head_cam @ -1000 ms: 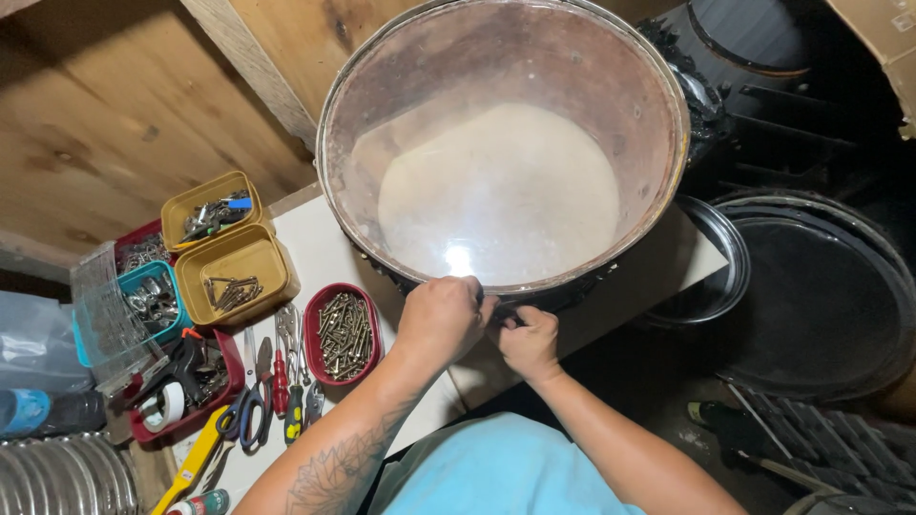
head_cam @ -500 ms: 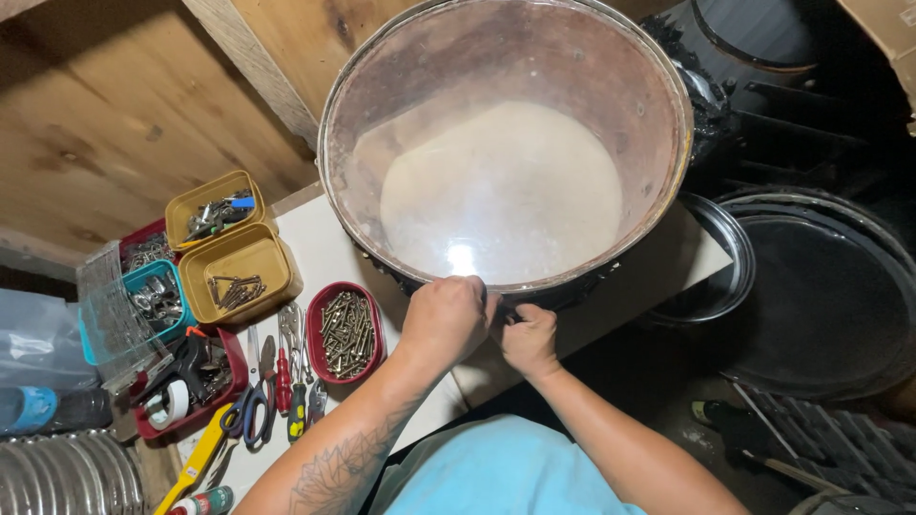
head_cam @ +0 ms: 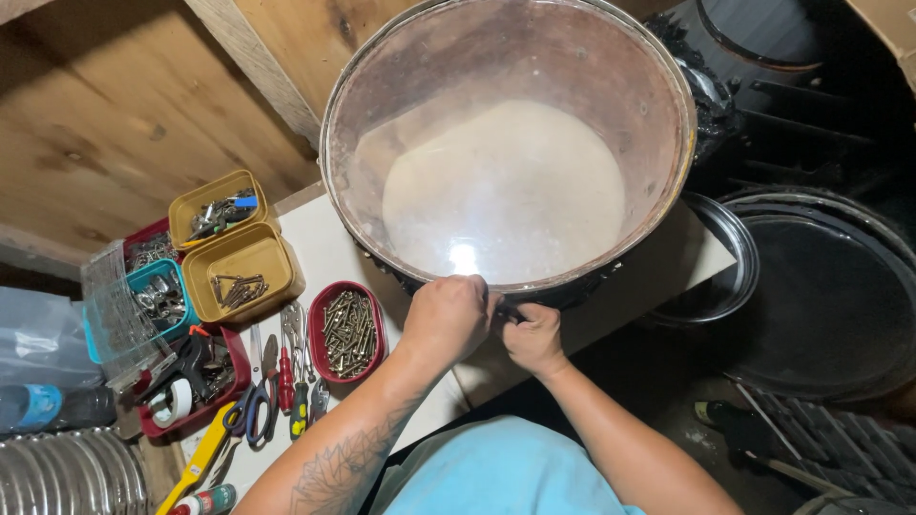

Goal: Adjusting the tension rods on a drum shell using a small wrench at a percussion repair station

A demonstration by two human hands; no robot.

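A large drum shell [head_cam: 592,86] with a clear head stands open side up on a white bench top [head_cam: 324,253]. My left hand [head_cam: 447,318] is closed against the near rim of the drum, fingers curled over the metal hoop. Just to its right, my right hand [head_cam: 530,336] is closed on something small at the drum's near side wall; what it grips is hidden by the fingers. Both hands touch each other at the rim.
Left of my hands lie a red oval tray of screws [head_cam: 347,330], two yellow tubs [head_cam: 242,271], a teal tub [head_cam: 160,296], pliers and scissors [head_cam: 286,377]. A drum hoop [head_cam: 725,277] and a black drum head [head_cam: 830,296] sit at right. Wooden boards stand behind.
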